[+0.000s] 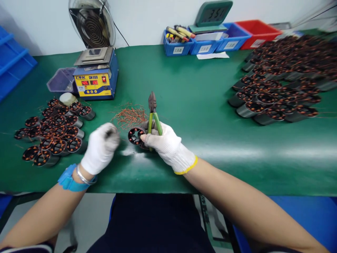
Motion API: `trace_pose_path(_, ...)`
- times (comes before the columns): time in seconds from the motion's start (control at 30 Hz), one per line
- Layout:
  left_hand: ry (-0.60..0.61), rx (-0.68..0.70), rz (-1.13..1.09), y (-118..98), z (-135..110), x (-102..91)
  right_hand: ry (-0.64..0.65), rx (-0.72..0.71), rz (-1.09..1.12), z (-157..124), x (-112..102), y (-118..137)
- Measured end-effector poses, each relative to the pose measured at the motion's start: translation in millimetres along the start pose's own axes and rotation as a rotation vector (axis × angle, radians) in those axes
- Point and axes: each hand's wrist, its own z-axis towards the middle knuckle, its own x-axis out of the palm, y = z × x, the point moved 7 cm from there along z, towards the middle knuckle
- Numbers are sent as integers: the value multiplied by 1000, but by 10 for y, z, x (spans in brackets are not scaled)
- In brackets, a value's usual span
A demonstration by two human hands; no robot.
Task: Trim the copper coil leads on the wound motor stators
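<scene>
My right hand (168, 144), in a white knit glove, is closed round green-handled wire cutters (153, 116) whose jaws point away from me, and its thumb rests on a round motor stator wound with copper wire (135, 135) lying on the green mat. My left hand (101, 147), also gloved, hovers just left of that stator, blurred by motion, fingers curled; I cannot make out anything in it. A blue strap and a metal bangle circle the left wrist. A small heap of cut copper wire ends (130, 116) lies just beyond the stator.
A cluster of several stators (52, 131) lies at the left, a much larger pile (284, 80) at the right. A solder pot station with a fan (96, 75) stands at the back left. Blue and red bins (210, 40) and a clock line the back wall.
</scene>
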Motion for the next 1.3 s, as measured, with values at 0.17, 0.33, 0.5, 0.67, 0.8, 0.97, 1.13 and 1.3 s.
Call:
trace_pose_path(0.17, -172, -35, -336, 15, -27, -136, 2, 83, 83, 6, 41, -86)
trace_pose_path(0.33, 10, -247, -296, 141, -60, 99, 47, 123, 240, -27, 148, -197)
trace_pose_path(0.5, 339, -334, -135, 184, -97, 338, 171, 172, 94, -186, 174, -215)
trace_pose_path(0.67, 676, -244, 194, 178, -131, 321, 197, 110, -77, -336, -112, -143)
trace_pose_path(0.8, 643, -231, 259, 200, -115, 277, 136, -32, -440, -480, -333, -71)
trace_pose_path(0.97, 604, -321, -181, 257, -151, 310, 18, -438, -1348, -623, -347, 239)
trace_pose_path(1.13, 531, -417, -392, 291, -234, 365, 1, -411, -2036, -615, -296, 278)
trace_pose_path(1.3, 466, -366, -325, 265, -246, 331, -4, -330, -2310, -659, -203, 252)
